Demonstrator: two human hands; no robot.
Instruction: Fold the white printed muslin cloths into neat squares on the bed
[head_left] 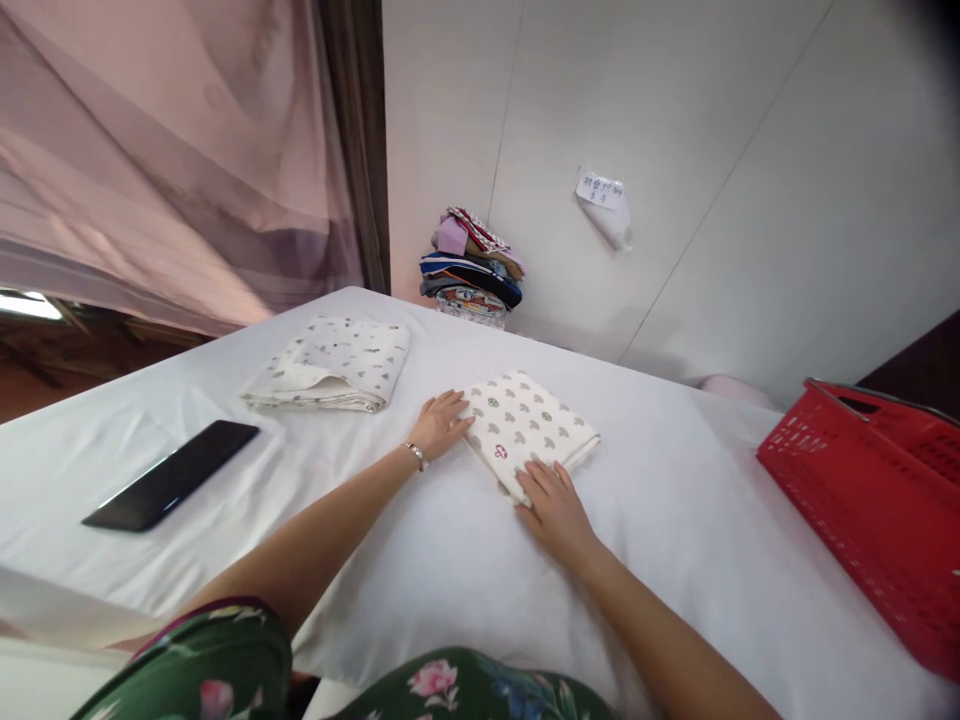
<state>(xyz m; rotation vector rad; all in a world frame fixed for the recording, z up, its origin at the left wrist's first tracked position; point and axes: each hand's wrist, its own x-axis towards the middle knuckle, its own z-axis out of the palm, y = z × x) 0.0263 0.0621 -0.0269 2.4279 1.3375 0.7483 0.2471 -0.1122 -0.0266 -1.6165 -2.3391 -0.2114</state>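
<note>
A folded white cloth (pixel 529 420) printed with grey, green and red motifs lies on the white-covered table in front of me. At its left corner rests my left hand (pixel 441 424), fingers stretched out and touching the cloth's edge. My right hand (pixel 556 508) lies on the near edge, its fingers spread flat over the fabric. Neither hand grips the cloth. Farther left is a second folded white cloth (pixel 337 362) with small dark prints, apart from both hands.
A black flat tray-like object (pixel 176 475) lies at left on the white tablecloth (pixel 420 570). The red plastic basket (pixel 870 510) stands at right. Behind the table a pile of folded clothes (pixel 472 270) rises by the wall. A pink curtain (pixel 165 160) hangs at left.
</note>
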